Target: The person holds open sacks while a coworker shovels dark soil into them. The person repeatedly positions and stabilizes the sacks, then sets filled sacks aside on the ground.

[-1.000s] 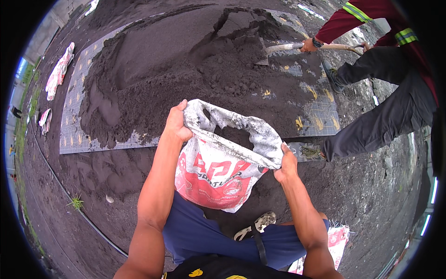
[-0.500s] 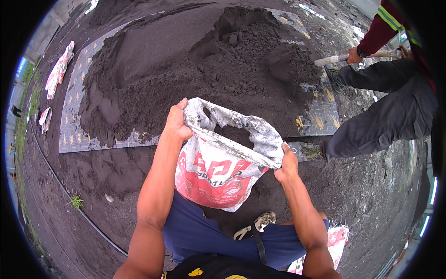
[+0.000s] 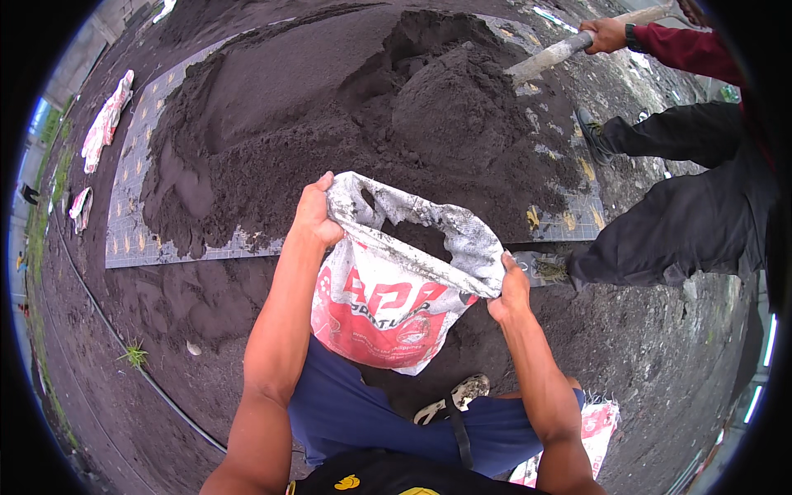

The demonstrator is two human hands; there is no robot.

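Observation:
Between my hands hangs a white and red woven sack (image 3: 384, 318), its rolled, dirt-smeared mouth stretched wide. My left hand (image 3: 316, 216) is closed on the left end of the rim, and my right hand (image 3: 509, 290) grips the right end. Dark material shows inside the opening; how full the sack is I cannot tell. Just beyond it lies a broad heap of dark sand (image 3: 305, 107), spread over a grey patterned sheet (image 3: 136, 186). At the heap's right side, a co-worker's hand (image 3: 606, 36) holds a shovel (image 3: 551, 59), its blade end in the sand.
The co-worker's legs (image 3: 668, 219) stand to the right, one shoe by the sheet's near corner. Other sacks lie on the ground, one at far left (image 3: 107, 124) and one beside my right leg (image 3: 598, 425). A dark hose (image 3: 169, 400) runs along the left.
The co-worker's shovel has swung up and leftward, and its end now sits deeper in the heap, where a fresh mound shows. My hands and the sack have barely moved.

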